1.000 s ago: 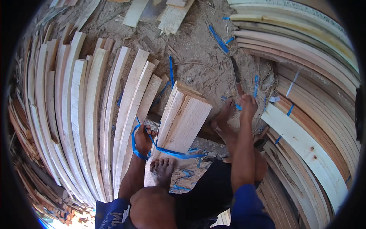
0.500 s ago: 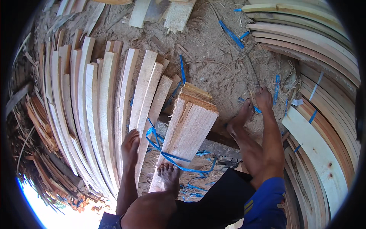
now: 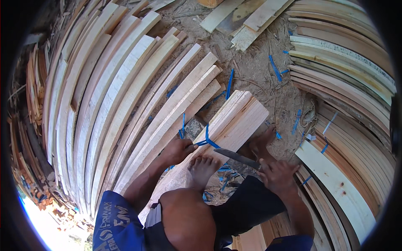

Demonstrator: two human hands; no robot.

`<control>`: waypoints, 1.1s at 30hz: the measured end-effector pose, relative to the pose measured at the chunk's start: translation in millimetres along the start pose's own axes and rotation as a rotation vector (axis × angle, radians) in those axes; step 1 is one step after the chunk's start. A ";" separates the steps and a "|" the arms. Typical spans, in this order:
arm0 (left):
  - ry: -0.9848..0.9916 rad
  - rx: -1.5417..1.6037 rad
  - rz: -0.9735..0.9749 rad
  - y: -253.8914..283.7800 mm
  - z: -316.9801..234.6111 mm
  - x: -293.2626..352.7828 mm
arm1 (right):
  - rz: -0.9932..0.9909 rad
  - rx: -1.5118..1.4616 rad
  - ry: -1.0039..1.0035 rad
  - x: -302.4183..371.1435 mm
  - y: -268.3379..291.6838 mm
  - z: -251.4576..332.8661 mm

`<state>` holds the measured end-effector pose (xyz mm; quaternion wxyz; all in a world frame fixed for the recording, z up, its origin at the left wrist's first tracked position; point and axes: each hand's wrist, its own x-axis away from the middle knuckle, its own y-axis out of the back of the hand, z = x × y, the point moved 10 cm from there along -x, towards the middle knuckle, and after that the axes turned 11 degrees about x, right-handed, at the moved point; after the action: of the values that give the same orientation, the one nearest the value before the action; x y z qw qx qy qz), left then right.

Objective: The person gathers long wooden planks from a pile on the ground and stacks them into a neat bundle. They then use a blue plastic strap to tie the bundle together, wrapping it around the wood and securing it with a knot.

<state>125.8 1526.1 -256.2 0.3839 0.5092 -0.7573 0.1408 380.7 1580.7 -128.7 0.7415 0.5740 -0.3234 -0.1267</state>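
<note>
A bundle of planks (image 3: 240,123) slants across the middle, with my bare foot (image 3: 204,170) on top of it. A blue plastic strap (image 3: 207,134) runs over the bundle. My left hand (image 3: 178,151) is closed on the strap at the bundle's left edge. In my right hand (image 3: 278,173), right of the bundle, is a long knife (image 3: 236,157); its handle is hidden in the fingers. The dark blade points left across the wood, and its tip meets the strap, though I cannot tell whether it is under it.
Long pale boards (image 3: 125,79) lie side by side on the left. More stacked boards (image 3: 335,54) fill the right side, with a wide pale plank (image 3: 335,178) nearer me. Short boards (image 3: 255,25) lie at the far side. Blue strap scraps (image 3: 274,69) litter the sandy ground.
My right hand has come back from the ground by my foot and now holds the knife over the bundle. My left hand has moved right onto the strap. The view has turned.
</note>
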 end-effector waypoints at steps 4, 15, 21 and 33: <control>-0.169 -0.003 -0.175 5.5 -3.2 36.5 | -0.122 0.197 0.116 -25.2 -32.1 52.9; -0.340 0.095 -0.441 19.2 -23.3 78.1 | -0.093 0.038 -0.146 -118.4 -69.2 65.5; 0.047 0.077 -0.993 129.0 34.2 117.3 | 0.142 -0.032 -0.079 -94.7 -62.7 45.5; 0.394 1.087 -1.692 -28.0 127.7 397.4 | 0.053 -0.093 -0.186 -113.4 54.3 -84.2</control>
<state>20.3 1173.0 -58.2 0.1923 0.9497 0.0928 0.2292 337.2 1725.6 -127.0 0.7373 0.5160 -0.3994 -0.1746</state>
